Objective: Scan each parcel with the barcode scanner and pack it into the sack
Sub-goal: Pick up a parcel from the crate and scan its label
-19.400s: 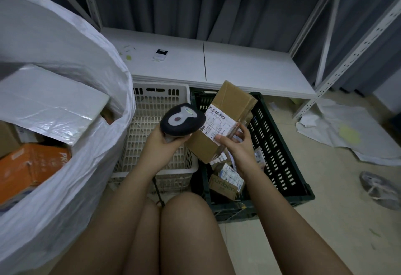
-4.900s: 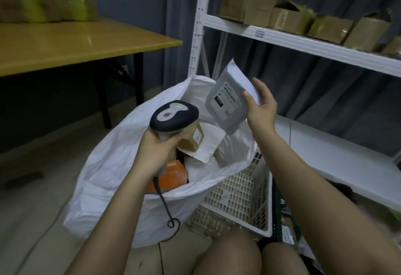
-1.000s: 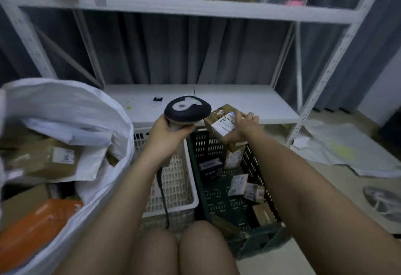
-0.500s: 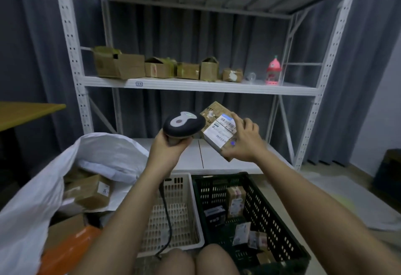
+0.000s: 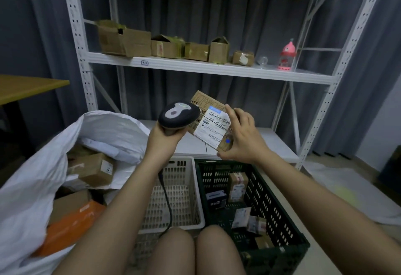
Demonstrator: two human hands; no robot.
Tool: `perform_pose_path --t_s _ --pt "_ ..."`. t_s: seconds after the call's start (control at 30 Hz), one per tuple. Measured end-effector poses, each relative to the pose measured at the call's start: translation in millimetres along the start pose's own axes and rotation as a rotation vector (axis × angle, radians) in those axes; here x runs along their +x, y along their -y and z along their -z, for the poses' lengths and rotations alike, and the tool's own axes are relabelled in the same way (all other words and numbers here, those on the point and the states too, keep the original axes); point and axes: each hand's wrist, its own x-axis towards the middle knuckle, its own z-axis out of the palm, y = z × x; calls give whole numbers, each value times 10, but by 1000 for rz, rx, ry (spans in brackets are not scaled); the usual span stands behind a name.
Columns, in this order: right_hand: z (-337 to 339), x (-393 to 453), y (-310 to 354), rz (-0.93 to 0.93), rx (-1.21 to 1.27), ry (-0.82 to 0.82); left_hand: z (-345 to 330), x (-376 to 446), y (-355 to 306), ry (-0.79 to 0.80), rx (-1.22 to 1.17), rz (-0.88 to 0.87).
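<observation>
in the head view, at the centre of the frame, the left hand (image 5: 165,139) is wrapped round the grip of the barcode scanner (image 5: 179,115), whose dark head points right toward the parcel (image 5: 211,120). the right hand (image 5: 240,138) holds that small cardboard parcel by its right edge, fingers curled over the top and thumb under the lower corner, with the white label (image 5: 213,128) turned to the scanner; a blue spot of light sits low on the label near the thumb. the parcel is raised in front of the white shelf (image 5: 208,69), scanner head just beside it or touching, which one i cannot tell. at the left of the frame the white sack (image 5: 28,190) gapes open with boxes and an orange packet (image 5: 67,229) inside. below the hands sit a white basket (image 5: 186,201) and a dark green crate (image 5: 280,214) holding more small parcels. likely risks: the light falls off the barcodes, so the read may miss unless the box is tilted; the thumb may cover part of the label; the edge-only grip could let the box slip into the crate among unscanned ones; the scanner cable (image 5: 167,201) trailing down could snag on the basket rim as the hand swings to the sack.
</observation>
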Motion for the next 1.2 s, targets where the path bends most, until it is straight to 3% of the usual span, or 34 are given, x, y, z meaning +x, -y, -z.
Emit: perform_pose_path --t_s 0.37,0.57,0.9,1.0,1.1,1.2 --pt "-81 -82 -40 132 127 56 -128 282 154 109 -157 121" --pt "-83 -71 -159 118 338 -3 -147 312 182 39 -186 135" --pt "-10 222 206 -309 1101 -451 -250 192 221 -72 -452 187" --pt "60 331 201 -394 1126 -399 -203 210 278 -104 -452 203" --pt "51 378 143 -255 1216 -246 -140 235 282 -112 -454 207" --pt "74 411 137 -234 1252 -102 -89 265 252 -102 -431 184"
